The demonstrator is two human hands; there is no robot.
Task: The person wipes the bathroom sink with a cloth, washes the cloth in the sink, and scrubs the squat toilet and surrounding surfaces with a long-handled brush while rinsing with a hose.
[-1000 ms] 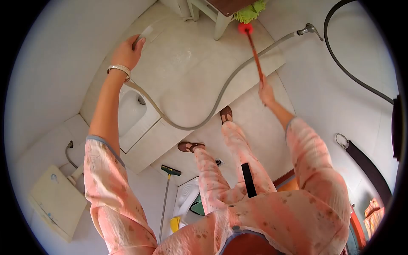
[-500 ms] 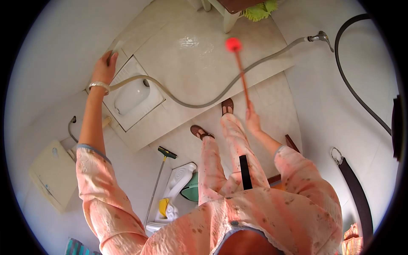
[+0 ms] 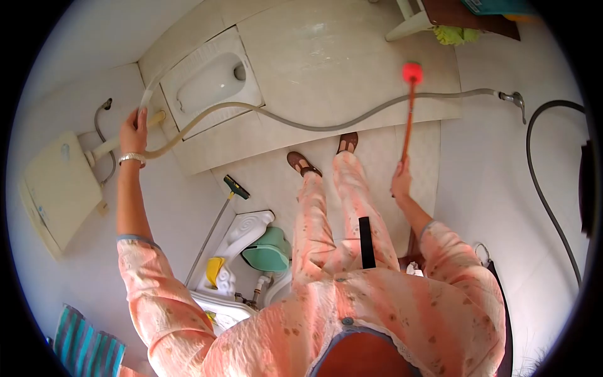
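On the left, my left hand (image 3: 133, 133) is closed around the free end of a grey hose (image 3: 317, 128). A pale, blurred streak, which looks like water, leaves it toward the floor beside the white squat toilet (image 3: 207, 74). The hose runs past the toilet's near edge and across the raised step to a metal tap (image 3: 515, 102) on the right wall. My right hand (image 3: 401, 181) grips the orange-brown handle of a toilet brush (image 3: 409, 119). Its round red head points away from me, above the tiled floor and apart from the toilet.
A cistern (image 3: 59, 191) with a pipe hangs on the left wall. Near my feet stand a green squeegee (image 3: 236, 187), a green bucket (image 3: 267, 250) and a white basin pedestal (image 3: 242, 229). A stool (image 3: 405, 26) is at the back. The step edge (image 3: 352, 139) lies just before my shoes.
The view has shifted, bringing more of the toilet and cistern into sight. My left hand has drawn back from beside the toilet toward the cistern pipe. Both hands keep their hold.
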